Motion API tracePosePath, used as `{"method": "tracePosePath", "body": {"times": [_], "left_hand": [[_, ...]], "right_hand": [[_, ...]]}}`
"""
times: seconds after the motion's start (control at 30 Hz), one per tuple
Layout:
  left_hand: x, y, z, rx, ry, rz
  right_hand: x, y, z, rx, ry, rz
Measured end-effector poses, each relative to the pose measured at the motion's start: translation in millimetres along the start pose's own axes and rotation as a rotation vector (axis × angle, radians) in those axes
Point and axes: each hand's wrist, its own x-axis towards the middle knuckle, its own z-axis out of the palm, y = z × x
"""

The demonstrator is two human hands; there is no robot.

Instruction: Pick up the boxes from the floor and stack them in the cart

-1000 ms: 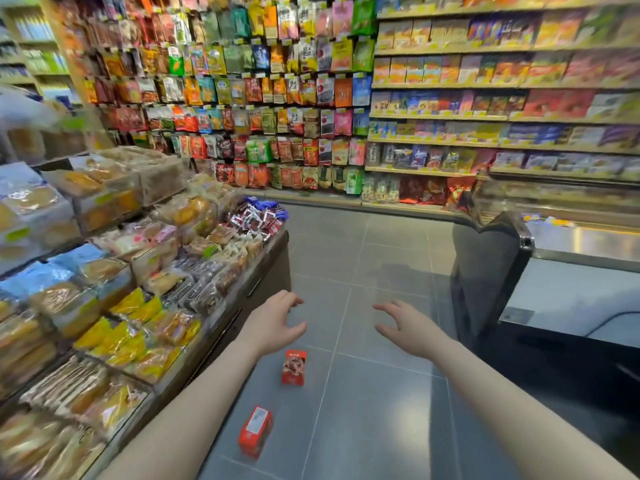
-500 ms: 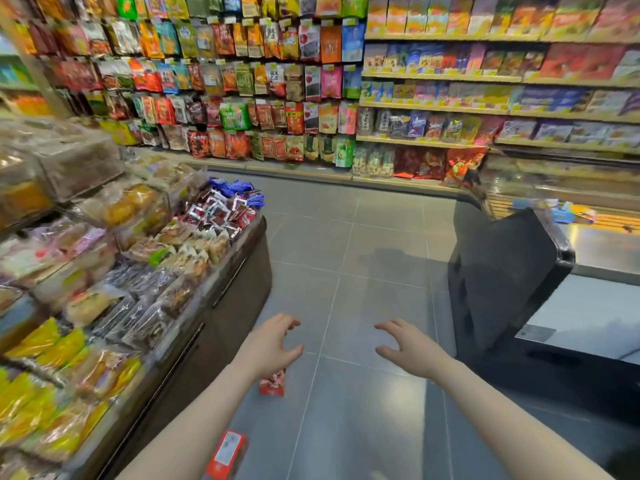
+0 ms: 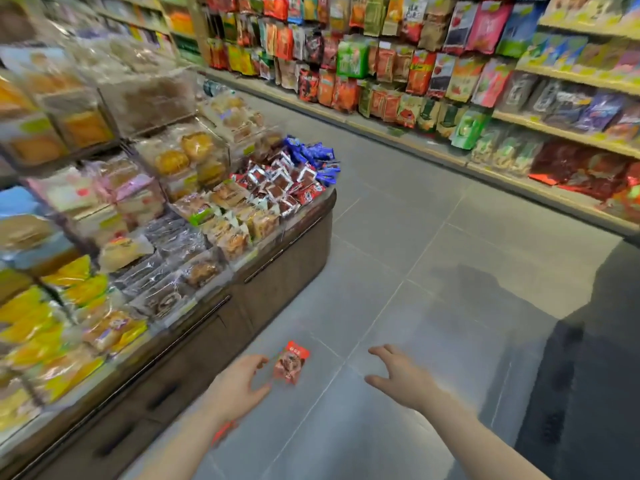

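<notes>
- Red box (image 3: 291, 363): upright on grey floor tiles (image 3: 398, 237), just right of left hand's fingertips, between the two hands.
- Second red box (image 3: 223, 432): mostly hidden behind left wrist; only a blurred sliver visible.
- Left hand (image 3: 239, 386): loosely spread, thumb and fingers apart, holding nothing; contact with box unclear.
- Right hand (image 3: 403, 379): spread, empty, apart from box.
- Snack counter (image 3: 277, 271): to the left.
- Wall shelves (image 3: 450, 81): beyond.
</notes>
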Motion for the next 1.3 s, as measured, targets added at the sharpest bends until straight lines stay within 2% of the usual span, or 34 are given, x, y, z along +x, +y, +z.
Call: {"method": "tracePosePath", "body": {"times": [0.13, 0.33, 0.63, 0.77, 0.9, 1.07, 1.17, 1.3], "left_hand": [[18.6, -44.7, 16.3, -0.082, -0.023, -0.185], [84.9, -92.8, 25.9, -0.158, -0.011, -0.339], [221.3, -143.2, 98.3, -0.315, -0.099, -0.446], [271.9, -188.2, 180.6, -0.361, -0.099, -0.514], [312.6, -232.1, 276.3, -0.353, -0.110, -0.588], [342.6, -302.4, 399.6, -0.316, -0.098, -0.791], [351.9, -339.5, 458.4, -0.395, -0.076, -0.954], [374.4, -352.8, 496.0, -0.547, -0.053, -1.038]], "right_hand": [[68.0, -4.0, 3.9, -0.049, -0.108, -0.066], [180.1, -13.4, 11.1, -0.071, -0.222, -0.066], [326.9, 27.4, 56.7, 0.035, -0.285, 0.034], [402.3, 66.8, 124.5, 0.068, -0.301, 0.025], [476.6, 105.8, 226.1, 0.063, -0.365, -0.027], [551.7, 140.3, 356.3, 0.085, -0.447, -0.083], [588.5, 153.6, 415.4, 0.097, -0.491, -0.108], [619.4, 155.7, 461.9, 0.106, -0.515, -0.146]]}}
